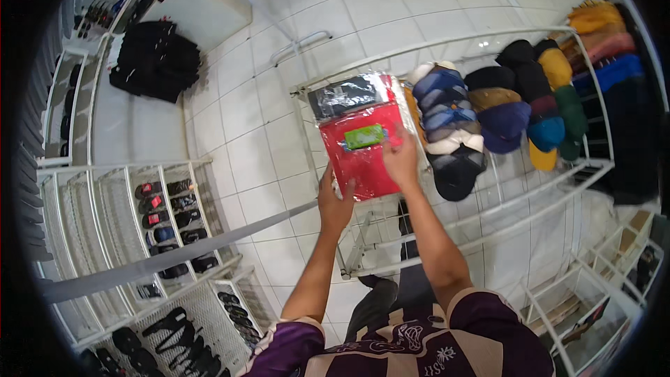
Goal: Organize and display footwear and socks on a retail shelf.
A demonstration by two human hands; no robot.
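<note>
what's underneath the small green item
The red package shows around the small green item; whatever lies directly beneath it is covered and cannot be seen.

red packet (361, 169): glossy clear plastic | rack (604, 108): smooth white metal | caps (506, 126): matt cloth | floor (258, 132): glossy tile

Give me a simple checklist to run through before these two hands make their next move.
1. Left hand at the lower-left edge of the flat red package in clear plastic: ok.
2. Right hand at that package's right side: ok.
3. Small green rectangular packet lying over the red package: ok.
4. Firm hold by both hands: cannot tell; the undersides are hidden.
5. Package lifted off the white metal-framed rack: cannot tell from above.
</note>
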